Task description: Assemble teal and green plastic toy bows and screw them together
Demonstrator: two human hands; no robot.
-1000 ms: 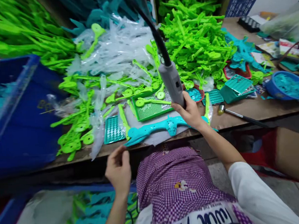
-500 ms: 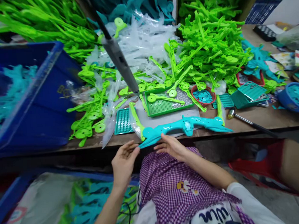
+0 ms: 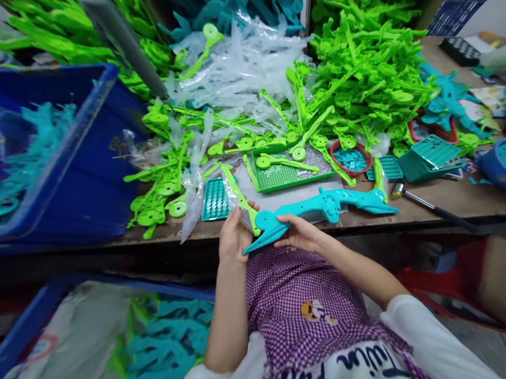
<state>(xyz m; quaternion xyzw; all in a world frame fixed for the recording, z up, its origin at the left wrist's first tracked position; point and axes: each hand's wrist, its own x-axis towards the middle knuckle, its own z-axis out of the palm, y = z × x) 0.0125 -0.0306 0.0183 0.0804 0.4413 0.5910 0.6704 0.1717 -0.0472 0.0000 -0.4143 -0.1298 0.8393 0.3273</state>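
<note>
A long turquoise plastic part (image 3: pixel 308 208) lies across the bench's front edge, its pointed left end sticking out over the edge. Green plastic arms are joined to it: a left arm (image 3: pixel 239 199) with clear plastic along it, and a right arm (image 3: pixel 378 176). My left hand (image 3: pixel 233 236) is closed around the lower stretch of the left green arm, beside the turquoise tip; some of its fingers are hidden behind. My right hand (image 3: pixel 302 235) pinches the lower edge of the turquoise part, thumb on top and fingers below.
Behind lie a green tray (image 3: pixel 295 178) of small metal pieces, a red bowl (image 3: pixel 349 159) of turquoise pieces and heaped green arms (image 3: pixel 370 85). A hammer (image 3: pixel 429 204) rests at right. A blue crate (image 3: pixel 91 148) stands left; a hanging grey tool (image 3: pixel 128 48) slants down above the bench.
My left hand has moved up from the turquoise tip and closed on the left green arm. My right hand has gone from loosely spread to pinching the turquoise part.
</note>
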